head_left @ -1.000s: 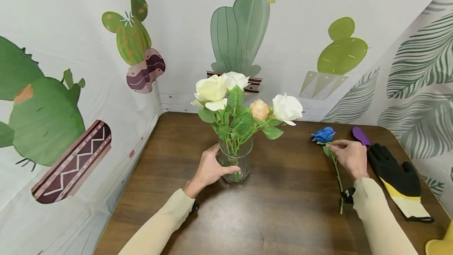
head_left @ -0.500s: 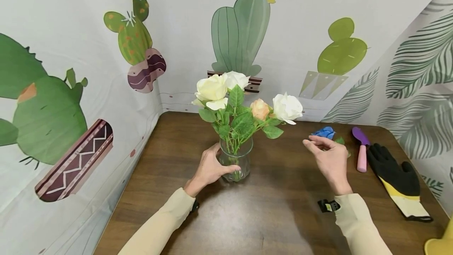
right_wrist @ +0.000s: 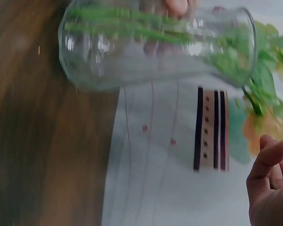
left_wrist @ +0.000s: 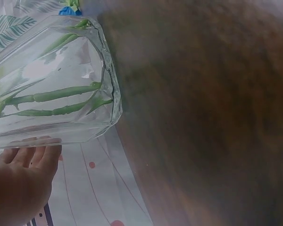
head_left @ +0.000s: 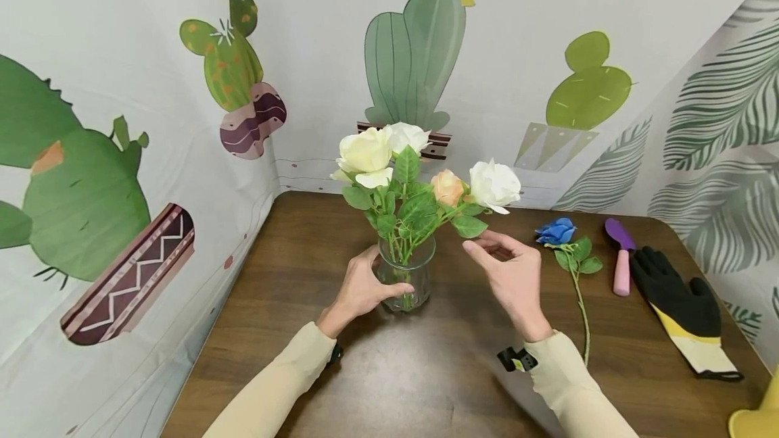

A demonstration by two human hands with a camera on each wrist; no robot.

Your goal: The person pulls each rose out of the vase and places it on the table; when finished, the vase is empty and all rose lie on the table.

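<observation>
A clear glass vase (head_left: pixel 421 280) stands upright on the table, with green stems inside it. Above its rim spread a cream rose (head_left: pixel 364 153), two white roses, one of them at the right (head_left: pixel 495 185), and a small peach rose (head_left: pixel 447 188). My left hand (head_left: pixel 360 289) holds the vase from the left, thumb across the front and fingers round the back. To the right of the vase, my right hand (head_left: pixel 510 279) hovers just below a leaf, its fingers loosely bent with nothing in them. A blue rose (head_left: pixel 556 230) lies on the table farther right.
A purple-bladed trowel (head_left: pixel 622 272) with a pink handle lies right of the blue rose. Beside it is a black, yellow and white work glove (head_left: pixel 680 303). Part of a yellow object (head_left: pixel 754 418) shows at the lower right corner. A cactus-print cloth (head_left: pixel 316 53) hangs behind the brown table (head_left: pixel 426 384).
My right hand has let go of the blue rose's stem and moved left toward the vase. The blue rose stays on the table. My left hand keeps its hold on the vase.
</observation>
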